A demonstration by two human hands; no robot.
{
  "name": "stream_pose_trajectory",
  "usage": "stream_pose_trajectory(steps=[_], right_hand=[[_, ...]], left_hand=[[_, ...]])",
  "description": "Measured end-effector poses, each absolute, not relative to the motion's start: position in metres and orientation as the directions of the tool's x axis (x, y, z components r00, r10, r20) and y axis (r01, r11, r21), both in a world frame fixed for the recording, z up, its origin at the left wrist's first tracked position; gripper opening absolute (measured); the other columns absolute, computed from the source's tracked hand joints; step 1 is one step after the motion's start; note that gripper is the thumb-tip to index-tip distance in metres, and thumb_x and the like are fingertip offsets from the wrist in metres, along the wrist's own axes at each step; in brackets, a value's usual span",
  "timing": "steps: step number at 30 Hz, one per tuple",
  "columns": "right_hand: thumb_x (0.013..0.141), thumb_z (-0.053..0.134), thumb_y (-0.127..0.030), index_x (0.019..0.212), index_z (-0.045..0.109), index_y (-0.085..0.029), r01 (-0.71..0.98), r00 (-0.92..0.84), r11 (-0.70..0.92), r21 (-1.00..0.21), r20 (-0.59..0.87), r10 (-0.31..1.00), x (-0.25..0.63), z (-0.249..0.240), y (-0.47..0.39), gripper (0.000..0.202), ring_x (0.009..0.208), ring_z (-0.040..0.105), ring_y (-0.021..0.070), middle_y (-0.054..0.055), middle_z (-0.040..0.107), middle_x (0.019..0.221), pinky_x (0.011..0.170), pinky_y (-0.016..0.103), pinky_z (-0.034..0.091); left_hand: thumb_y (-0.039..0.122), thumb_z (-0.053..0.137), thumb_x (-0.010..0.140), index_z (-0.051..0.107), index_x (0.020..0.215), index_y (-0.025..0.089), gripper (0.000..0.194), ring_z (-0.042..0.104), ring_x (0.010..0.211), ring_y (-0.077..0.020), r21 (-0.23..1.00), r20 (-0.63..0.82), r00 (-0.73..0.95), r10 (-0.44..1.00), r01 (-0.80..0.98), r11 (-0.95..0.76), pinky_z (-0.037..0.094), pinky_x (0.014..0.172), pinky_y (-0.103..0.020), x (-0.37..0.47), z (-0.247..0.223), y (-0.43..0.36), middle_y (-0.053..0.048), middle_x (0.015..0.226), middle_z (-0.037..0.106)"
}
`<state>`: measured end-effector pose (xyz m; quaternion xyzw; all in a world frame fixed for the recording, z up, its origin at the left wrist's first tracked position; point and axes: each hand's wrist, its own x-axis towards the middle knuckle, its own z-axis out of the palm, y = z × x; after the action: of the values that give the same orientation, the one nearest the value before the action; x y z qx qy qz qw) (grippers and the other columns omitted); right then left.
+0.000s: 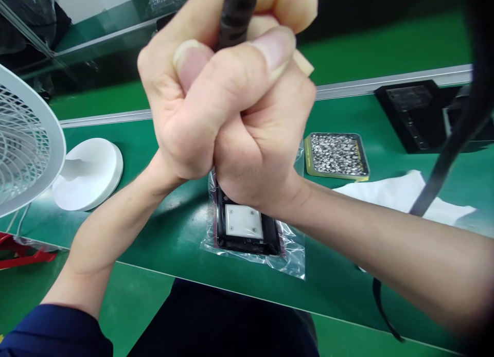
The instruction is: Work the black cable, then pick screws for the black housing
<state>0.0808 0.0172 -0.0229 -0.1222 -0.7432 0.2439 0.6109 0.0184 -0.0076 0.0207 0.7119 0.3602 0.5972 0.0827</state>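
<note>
Both hands are raised close to the camera, pressed together in the upper middle. My left hand (181,100) is closed, its fingers wrapped at a black ribbed, cord-like piece (239,15) that comes down from the top edge. My right hand (266,125) is closed too, against the left, with a thumb lying across the front; whatever lies inside its fingers is hidden. Below the hands, on the bench, a black device housing (247,246) lies on clear plastic film (291,256). A pale metal plate (243,220) with screws at its corners sits in the housing, whose upper part is covered.
On the green bench (162,233), a shallow tray of small screws (337,154) stands right of the hands, near a white cloth (389,192) and black parts (409,115). A white fan (23,146) with its round base (92,174) is at left. A blurred black cable (451,156) crosses the right side.
</note>
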Motion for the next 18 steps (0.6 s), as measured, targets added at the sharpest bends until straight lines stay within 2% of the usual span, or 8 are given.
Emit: stream_pose_trajectory(steps=[2, 4, 7, 9, 12, 14, 17, 18], right_hand=[[0.102, 0.047, -0.007, 0.084, 0.051, -0.009, -0.160, -0.203, 0.860, -0.484, 0.869, 0.451, 0.080, -0.025, 0.018, 0.018, 0.112, 0.055, 0.0166, 0.005, 0.052, 0.089, 0.097, 0.020, 0.049], [0.098, 0.047, -0.008, 0.082, 0.050, -0.010, -0.199, -0.191, 0.870, -0.451, 0.889, 0.417, 0.078, -0.029, 0.022, 0.017, 0.102, 0.057, 0.0159, 0.005, 0.052, 0.086, 0.087, 0.020, 0.049], [0.100, 0.043, -0.016, 0.078, 0.048, -0.011, -0.209, -0.199, 0.867, -0.452, 0.888, 0.415, 0.077, -0.030, 0.033, 0.024, 0.095, 0.058, 0.0137, 0.005, 0.053, 0.086, 0.082, 0.020, 0.047], [0.107, 0.040, -0.029, 0.080, 0.052, -0.011, -0.205, -0.250, 0.863, -0.461, 0.877, 0.409, 0.081, -0.024, 0.041, 0.034, 0.089, 0.057, 0.0105, 0.004, 0.052, 0.085, 0.078, 0.019, 0.046], [0.107, 0.052, -0.031, 0.094, 0.061, -0.007, 0.038, -0.507, 0.843, -0.537, 0.716, 0.479, 0.093, 0.001, 0.040, 0.029, 0.072, 0.048, 0.0028, -0.001, 0.052, 0.080, 0.063, 0.015, 0.037], [0.100, 0.063, -0.020, 0.095, 0.065, -0.006, 0.315, -0.621, 0.773, -0.551, 0.496, 0.607, 0.100, 0.025, 0.027, 0.014, 0.059, 0.036, -0.0014, -0.006, 0.048, 0.069, 0.054, 0.014, 0.026], [0.096, 0.066, -0.030, 0.090, 0.068, -0.005, 0.622, -0.643, 0.663, -0.417, 0.211, 0.736, 0.103, 0.060, 0.006, 0.026, 0.045, 0.024, -0.0043, -0.008, 0.038, 0.052, 0.045, 0.013, 0.016], [0.095, 0.065, -0.037, 0.092, 0.069, -0.004, 0.703, -0.620, 0.624, -0.342, 0.136, 0.773, 0.102, 0.069, 0.002, 0.034, 0.042, 0.025, -0.0045, -0.008, 0.037, 0.051, 0.044, 0.014, 0.014]], left_hand=[[0.045, -0.021, 0.084, 0.038, 0.067, 0.013, 0.070, 0.052, 0.061, -0.0071, 0.582, 0.790, -0.026, 0.613, 0.345, -0.736, 0.040, 0.060, -0.021, 0.013, 0.012, -0.007, -0.003, 0.064, 0.042], [0.036, 0.013, 0.097, 0.046, 0.073, 0.009, 0.049, 0.051, 0.061, -0.0091, 0.552, 0.823, -0.017, 0.568, 0.265, -0.791, 0.042, 0.064, -0.025, 0.007, 0.002, 0.001, -0.005, 0.068, 0.048], [0.015, 0.049, 0.081, 0.056, 0.079, 0.006, 0.012, 0.055, 0.067, -0.0124, 0.548, 0.834, -0.024, 0.550, 0.142, -0.824, 0.047, 0.066, -0.026, -0.003, -0.006, 0.015, -0.004, 0.073, 0.052], [0.020, 0.056, 0.079, 0.060, 0.082, 0.008, 0.013, 0.058, 0.072, -0.0129, 0.603, 0.796, -0.030, 0.604, 0.122, -0.788, 0.051, 0.069, -0.025, -0.010, -0.005, 0.018, -0.003, 0.075, 0.056], [0.021, 0.055, 0.084, 0.058, 0.107, 0.006, 0.028, 0.062, 0.096, -0.0129, 0.560, 0.824, -0.101, 0.558, 0.295, -0.774, 0.052, 0.089, -0.027, -0.022, 0.000, -0.001, -0.004, 0.097, 0.063], [0.013, 0.051, 0.081, 0.053, 0.118, 0.003, 0.039, 0.061, 0.106, -0.0155, 0.414, 0.907, -0.278, 0.316, 0.448, -0.792, 0.051, 0.093, -0.028, -0.025, -0.002, -0.030, -0.008, 0.111, 0.062], [0.012, 0.051, 0.074, 0.060, 0.095, 0.005, 0.025, 0.061, 0.084, -0.0185, 0.196, 0.968, -0.245, 0.047, 0.629, -0.752, 0.052, 0.077, -0.034, -0.010, -0.020, -0.085, -0.010, 0.087, 0.062], [0.008, 0.047, 0.074, 0.056, 0.085, 0.010, 0.014, 0.061, 0.083, -0.0163, 0.205, 0.978, -0.111, 0.174, 0.612, -0.764, 0.053, 0.077, -0.034, 0.001, -0.033, -0.103, -0.005, 0.079, 0.058]])
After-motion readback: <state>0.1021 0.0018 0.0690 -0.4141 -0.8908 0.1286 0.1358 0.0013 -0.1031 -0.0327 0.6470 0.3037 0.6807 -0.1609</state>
